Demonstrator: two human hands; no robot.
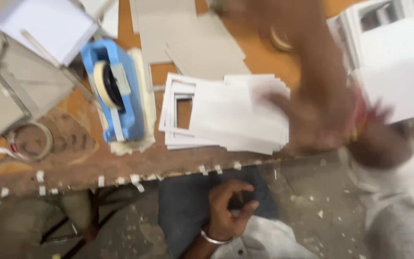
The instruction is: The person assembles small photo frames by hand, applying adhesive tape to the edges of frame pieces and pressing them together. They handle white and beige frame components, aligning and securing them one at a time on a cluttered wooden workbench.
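1. The right hand (312, 120), badly blurred, lies on the right end of the fanned stack of white card frames with rectangular window cut-outs (221, 115), near the front edge of the worn brown wooden table (73, 168). Its fingers look spread flat on the top sheets rather than pinched round them, but the blur makes it impossible to tell how firm the grip is.
2. The left hand (228, 206), wearing a metal bangle, rests low near the lap, well apart from the table, fingers loosely curled and thumb close to them; it seems to hold nothing.
3. Risk, as I judge it: the stack is already splayed and its lower sheets reach the table's edge, so a quick sideways sweep by one hand alone could push sheets onto the dusty floor.
4. Another risk: the blue desktop tape dispenser with a cream roll (116, 91) stands just beside the stack's left end; a shove leftward could jam frames against it and bend the thin window borders.
5. Short white tape strips (135, 180) hang along the table's edge and could catch on a sliding sheet.
6. Hard to make out: the right forearm hides the table behind it, and the white sheets at the upper right (389, 57) are smeared and cut off by the picture's edge.
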